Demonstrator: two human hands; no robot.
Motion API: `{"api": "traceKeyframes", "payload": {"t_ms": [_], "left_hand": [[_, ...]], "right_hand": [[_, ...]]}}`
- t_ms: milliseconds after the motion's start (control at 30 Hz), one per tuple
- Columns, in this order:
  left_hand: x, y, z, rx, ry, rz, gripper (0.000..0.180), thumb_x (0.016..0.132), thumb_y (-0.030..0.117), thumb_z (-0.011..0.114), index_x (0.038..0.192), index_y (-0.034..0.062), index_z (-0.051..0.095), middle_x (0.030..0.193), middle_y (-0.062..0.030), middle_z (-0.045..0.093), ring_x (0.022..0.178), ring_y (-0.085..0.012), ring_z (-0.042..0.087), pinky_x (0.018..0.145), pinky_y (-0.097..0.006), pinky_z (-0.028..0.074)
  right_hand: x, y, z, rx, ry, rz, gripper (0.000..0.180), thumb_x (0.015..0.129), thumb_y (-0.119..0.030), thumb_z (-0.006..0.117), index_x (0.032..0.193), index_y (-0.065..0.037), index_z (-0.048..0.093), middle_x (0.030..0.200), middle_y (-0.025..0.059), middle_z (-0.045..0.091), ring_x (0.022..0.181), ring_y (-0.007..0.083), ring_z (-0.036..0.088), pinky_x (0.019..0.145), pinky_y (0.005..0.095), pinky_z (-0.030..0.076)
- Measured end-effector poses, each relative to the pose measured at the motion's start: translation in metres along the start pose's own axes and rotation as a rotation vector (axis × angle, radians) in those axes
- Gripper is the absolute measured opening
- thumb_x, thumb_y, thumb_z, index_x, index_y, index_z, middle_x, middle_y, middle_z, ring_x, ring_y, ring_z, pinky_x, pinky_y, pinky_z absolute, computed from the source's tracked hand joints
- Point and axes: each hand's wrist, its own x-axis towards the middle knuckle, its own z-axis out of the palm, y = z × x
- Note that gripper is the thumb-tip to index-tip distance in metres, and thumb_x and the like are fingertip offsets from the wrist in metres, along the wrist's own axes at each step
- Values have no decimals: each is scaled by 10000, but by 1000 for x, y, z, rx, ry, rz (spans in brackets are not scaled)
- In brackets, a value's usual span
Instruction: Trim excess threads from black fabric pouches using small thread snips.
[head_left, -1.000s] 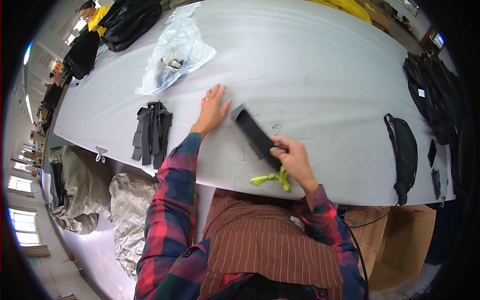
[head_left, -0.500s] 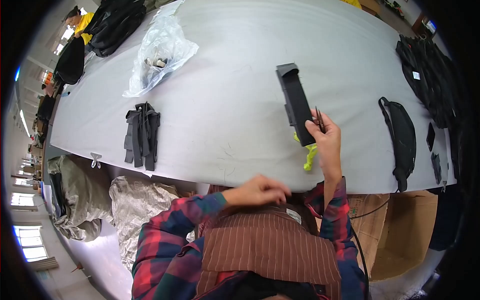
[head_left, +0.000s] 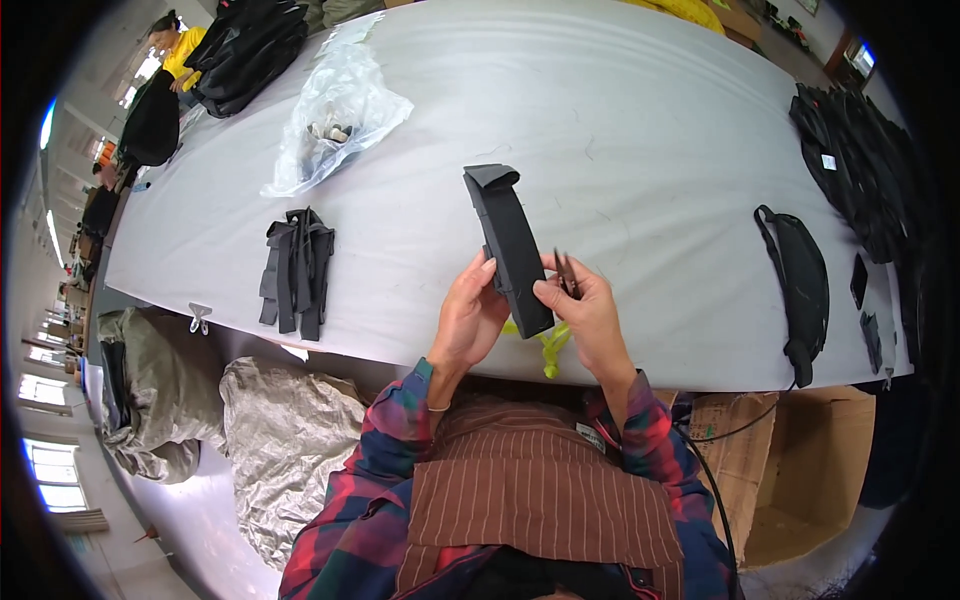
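I have the left hand [head_left: 470, 315] and right hand [head_left: 592, 325] with fingers [head_left: 551, 294] clamped on a black fabric piece [head_left: 508, 235], over the counter [head_left: 680, 220] by its near edge; the right also holds a dark two-pointed tool [head_left: 569, 274]. Grey-black strips [head_left: 298, 272] lie toward the near-left corner.

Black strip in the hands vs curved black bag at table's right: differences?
Pose: the strip is held between the left hand and right hand; the bag lies on the table.
Shape: the strip is fairly straight; the bag bows outward.
Ends: the strip's far end has a folded flap; the bag's near end narrows.
Shared: both black, longer than wide.
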Motion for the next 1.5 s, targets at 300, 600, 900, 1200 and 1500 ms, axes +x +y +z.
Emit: {"api": "traceKeyframes", "payload": {"t_ms": [300,600,900,1200,1500], "left_hand": [[-10,1,2,-9,100,-6,345,958,240,363,1127,-20,514,1027,-144,611,810,-204,606,760,-330,504],[-15,-1,9,-42,66,-66,393,939,282,375,1096,-43,532,1028,-147,590,862,-217,566,777,-338,486],[-15,2,6,-118,68,-124,427,925,325,360,1072,-33,540,997,-106,558,810,-170,486,657,-282,435],[-15,4,7,-26,61,-177,423,942,326,342,1090,-20,536,1000,-116,572,785,-181,550,632,-282,478],[-17,0,11,259,200,-155,448,1003,338,299,1106,-11,560,913,-90,634,754,-136,599,661,-271,494]], "right_hand": [[15,-19,1,-938,227,-643,240,849,-194,634,1083,-143,627,813,24,606,758,197,564,677,324,374],[21,-13,6,-1091,358,-747,170,829,-179,641,997,-156,656,772,9,589,693,209,532,618,342,344],[14,-19,0,-534,320,-371,97,816,-134,657,905,-97,667,748,24,637,644,199,556,623,304,414],[14,-22,1,-999,273,-702,105,800,-131,667,901,-104,663,774,39,640,676,228,579,640,333,432],[16,-21,12,-911,269,-651,122,791,-154,672,881,-78,642,771,72,630,693,267,578,640,369,437]]}}
